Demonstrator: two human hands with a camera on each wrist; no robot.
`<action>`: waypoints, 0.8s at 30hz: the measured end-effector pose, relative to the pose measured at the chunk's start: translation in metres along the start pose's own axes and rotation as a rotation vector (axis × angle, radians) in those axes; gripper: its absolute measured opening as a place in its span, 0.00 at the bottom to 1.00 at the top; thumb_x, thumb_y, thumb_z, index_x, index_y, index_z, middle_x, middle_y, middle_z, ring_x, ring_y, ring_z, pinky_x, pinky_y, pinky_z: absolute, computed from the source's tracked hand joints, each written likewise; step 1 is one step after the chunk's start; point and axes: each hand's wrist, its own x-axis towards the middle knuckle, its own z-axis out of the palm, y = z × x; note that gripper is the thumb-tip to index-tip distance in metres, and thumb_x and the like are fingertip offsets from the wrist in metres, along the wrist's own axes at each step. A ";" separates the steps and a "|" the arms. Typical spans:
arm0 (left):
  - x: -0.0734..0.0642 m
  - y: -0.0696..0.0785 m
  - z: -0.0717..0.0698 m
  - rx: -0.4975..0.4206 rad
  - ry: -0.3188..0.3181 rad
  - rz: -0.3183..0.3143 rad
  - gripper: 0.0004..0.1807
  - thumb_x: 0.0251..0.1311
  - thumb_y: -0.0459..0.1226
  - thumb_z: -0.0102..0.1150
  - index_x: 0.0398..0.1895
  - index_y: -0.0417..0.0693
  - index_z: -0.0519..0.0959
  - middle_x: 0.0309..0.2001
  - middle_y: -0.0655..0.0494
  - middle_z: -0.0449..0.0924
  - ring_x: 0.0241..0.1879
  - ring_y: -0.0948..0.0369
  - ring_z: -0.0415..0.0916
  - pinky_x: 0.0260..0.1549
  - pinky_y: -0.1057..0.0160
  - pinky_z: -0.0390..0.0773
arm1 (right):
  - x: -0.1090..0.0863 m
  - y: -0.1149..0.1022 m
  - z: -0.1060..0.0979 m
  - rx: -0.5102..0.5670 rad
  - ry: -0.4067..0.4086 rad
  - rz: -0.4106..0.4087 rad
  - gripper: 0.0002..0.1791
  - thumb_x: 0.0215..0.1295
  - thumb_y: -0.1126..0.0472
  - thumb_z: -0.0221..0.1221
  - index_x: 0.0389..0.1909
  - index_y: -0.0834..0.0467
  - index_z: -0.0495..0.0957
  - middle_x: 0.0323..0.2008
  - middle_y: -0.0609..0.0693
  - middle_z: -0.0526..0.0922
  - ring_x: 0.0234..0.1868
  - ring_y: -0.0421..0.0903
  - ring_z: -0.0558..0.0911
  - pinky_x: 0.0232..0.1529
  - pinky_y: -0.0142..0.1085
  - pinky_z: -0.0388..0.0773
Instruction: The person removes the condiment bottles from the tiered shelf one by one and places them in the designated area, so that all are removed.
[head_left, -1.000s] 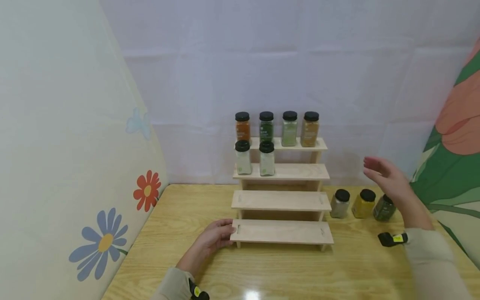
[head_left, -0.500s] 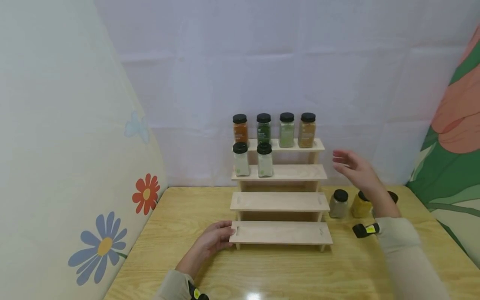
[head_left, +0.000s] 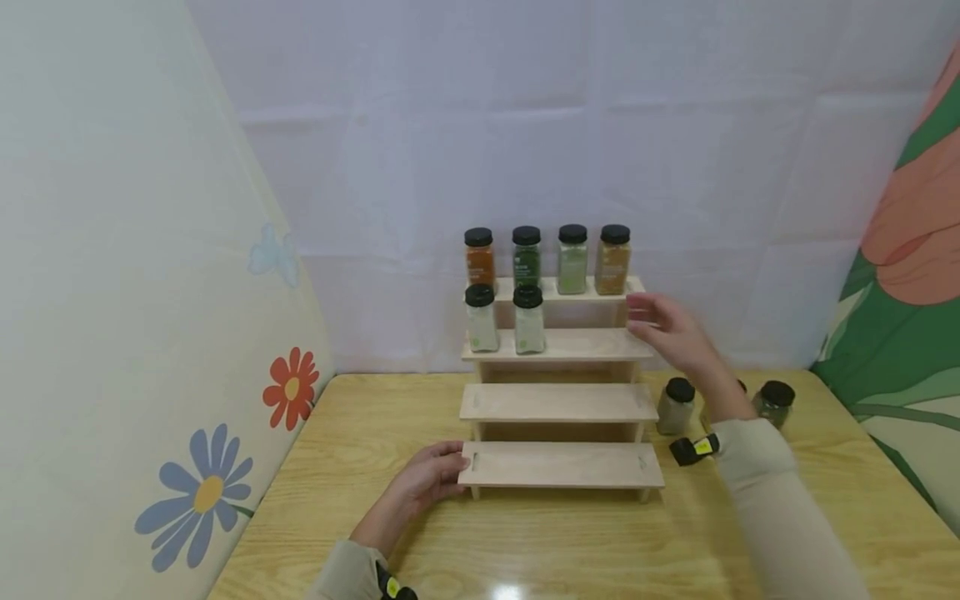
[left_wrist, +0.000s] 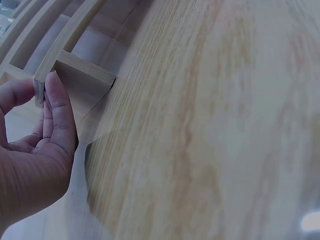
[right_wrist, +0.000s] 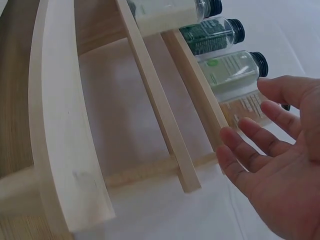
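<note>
A pale wooden stepped rack (head_left: 558, 402) stands on the table. My left hand (head_left: 429, 482) pinches the left end of its lowest shelf between thumb and fingers, as the left wrist view shows up close. My right hand (head_left: 671, 333) hovers at the right end of the upper shelves, fingers spread and holding nothing. Spice jars with black lids line the top shelf: an orange jar (head_left: 480, 262), a dark green jar (head_left: 527, 260), a light green jar (head_left: 572, 260) and a tan jar (head_left: 613, 262). On the second shelf, a pale jar (head_left: 482, 321) stands beside another pale jar (head_left: 529, 322).
Right of the rack on the wooden table (head_left: 360, 433) stand a greyish jar (head_left: 677, 408), a yellow jar mostly behind my right forearm, and a dark jar (head_left: 774, 404). A white cloth (head_left: 420, 167) hangs behind; floral panels flank both sides.
My right hand has swept left, from above the loose jars to the right end of the rack's upper shelves. The left hand keeps its grip on the lowest shelf.
</note>
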 end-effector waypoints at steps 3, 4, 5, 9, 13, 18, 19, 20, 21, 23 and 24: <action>0.000 0.000 -0.001 0.000 -0.001 0.004 0.31 0.66 0.33 0.58 0.68 0.27 0.62 0.42 0.52 0.83 0.37 0.62 0.82 0.32 0.66 0.82 | 0.005 -0.002 0.008 0.043 -0.009 -0.007 0.28 0.74 0.66 0.56 0.70 0.71 0.63 0.67 0.70 0.68 0.66 0.65 0.70 0.53 0.22 0.72; 0.000 -0.001 -0.001 0.000 -0.001 0.005 0.31 0.66 0.33 0.58 0.68 0.27 0.62 0.42 0.52 0.83 0.37 0.62 0.82 0.32 0.66 0.83 | 0.006 -0.003 0.010 0.054 -0.012 -0.006 0.28 0.74 0.66 0.56 0.70 0.71 0.63 0.67 0.70 0.68 0.66 0.64 0.70 0.53 0.22 0.73; 0.000 -0.001 -0.001 0.001 -0.001 0.004 0.31 0.66 0.33 0.58 0.69 0.27 0.62 0.42 0.51 0.83 0.37 0.62 0.82 0.32 0.66 0.83 | 0.008 -0.003 0.013 0.062 -0.014 -0.005 0.28 0.74 0.66 0.57 0.70 0.71 0.63 0.67 0.70 0.68 0.66 0.64 0.70 0.53 0.22 0.73; 0.000 -0.001 -0.001 0.004 -0.002 0.003 0.32 0.66 0.33 0.58 0.69 0.27 0.61 0.43 0.51 0.83 0.37 0.61 0.82 0.33 0.65 0.83 | 0.014 -0.007 0.023 0.081 -0.018 -0.002 0.28 0.74 0.65 0.57 0.71 0.70 0.63 0.67 0.69 0.69 0.67 0.63 0.71 0.54 0.24 0.72; 0.000 0.000 0.000 0.001 -0.002 0.003 0.32 0.66 0.32 0.58 0.69 0.27 0.62 0.42 0.51 0.83 0.37 0.61 0.82 0.32 0.66 0.83 | 0.020 -0.011 0.032 0.093 -0.029 0.003 0.29 0.73 0.65 0.58 0.71 0.69 0.63 0.67 0.70 0.69 0.66 0.63 0.72 0.58 0.32 0.75; -0.001 0.001 0.000 -0.001 -0.005 0.010 0.31 0.65 0.32 0.58 0.68 0.26 0.62 0.42 0.51 0.83 0.37 0.62 0.82 0.31 0.66 0.83 | 0.025 -0.010 0.043 0.114 -0.036 -0.042 0.29 0.72 0.63 0.60 0.68 0.70 0.65 0.66 0.71 0.70 0.62 0.61 0.76 0.59 0.40 0.77; -0.002 0.001 0.000 -0.001 -0.005 0.013 0.31 0.66 0.32 0.58 0.68 0.26 0.62 0.42 0.51 0.83 0.36 0.62 0.82 0.31 0.66 0.83 | 0.026 -0.010 0.045 0.121 -0.035 -0.053 0.29 0.71 0.62 0.61 0.68 0.70 0.65 0.65 0.71 0.70 0.61 0.60 0.77 0.59 0.40 0.78; -0.002 0.001 0.001 -0.002 -0.004 0.011 0.31 0.66 0.32 0.58 0.68 0.26 0.62 0.41 0.51 0.83 0.36 0.62 0.82 0.31 0.66 0.83 | 0.027 -0.008 0.046 0.128 -0.035 -0.060 0.29 0.71 0.63 0.61 0.68 0.70 0.66 0.65 0.72 0.70 0.61 0.60 0.77 0.59 0.40 0.78; -0.003 0.001 0.001 -0.003 -0.004 0.008 0.31 0.66 0.32 0.58 0.68 0.26 0.62 0.41 0.51 0.83 0.36 0.62 0.82 0.31 0.67 0.83 | 0.029 -0.008 0.048 0.144 -0.037 -0.066 0.29 0.70 0.63 0.61 0.67 0.71 0.65 0.65 0.72 0.69 0.62 0.60 0.77 0.59 0.40 0.78; -0.004 0.001 0.001 -0.006 -0.005 0.003 0.31 0.66 0.32 0.58 0.68 0.26 0.61 0.41 0.52 0.83 0.36 0.62 0.82 0.31 0.67 0.83 | 0.032 -0.007 0.052 0.167 -0.040 -0.057 0.28 0.70 0.66 0.60 0.67 0.71 0.65 0.66 0.73 0.69 0.63 0.62 0.75 0.60 0.40 0.77; -0.004 0.002 0.001 -0.007 -0.004 0.001 0.31 0.66 0.32 0.58 0.69 0.27 0.61 0.41 0.52 0.83 0.36 0.62 0.82 0.31 0.67 0.83 | 0.033 -0.008 0.054 0.176 -0.040 -0.046 0.28 0.70 0.67 0.59 0.67 0.71 0.65 0.66 0.72 0.68 0.64 0.63 0.74 0.61 0.40 0.77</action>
